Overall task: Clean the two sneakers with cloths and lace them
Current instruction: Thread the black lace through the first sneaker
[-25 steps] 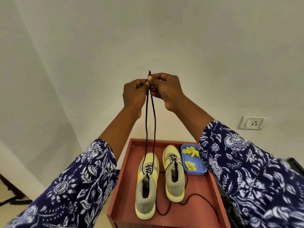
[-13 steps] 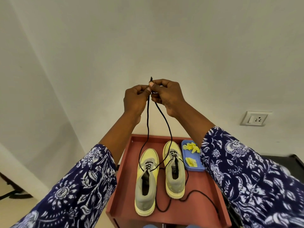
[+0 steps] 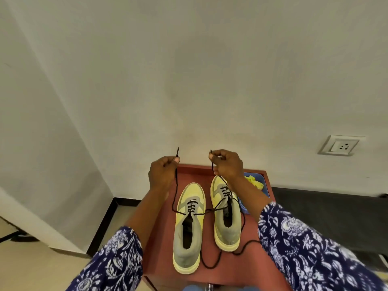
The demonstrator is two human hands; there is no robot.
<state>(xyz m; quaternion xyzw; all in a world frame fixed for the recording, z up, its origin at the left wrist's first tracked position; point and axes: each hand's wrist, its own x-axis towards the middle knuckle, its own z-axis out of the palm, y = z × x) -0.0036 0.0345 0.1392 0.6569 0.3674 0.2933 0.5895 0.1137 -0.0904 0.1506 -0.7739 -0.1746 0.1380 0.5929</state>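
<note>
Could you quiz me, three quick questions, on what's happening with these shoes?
1. True or false: each hand, left hand and right hand, pinches one end of the black lace.
2. Which sneaker does that lace run to: A, left sneaker; B, right sneaker?
3. What colour is the tray under the shoes?

Key: 1 true; 2 A; 3 reddish brown.

Sneakers [image 3: 189, 227] matt knit (soles rubbery), lace [image 3: 176, 185] woven.
</note>
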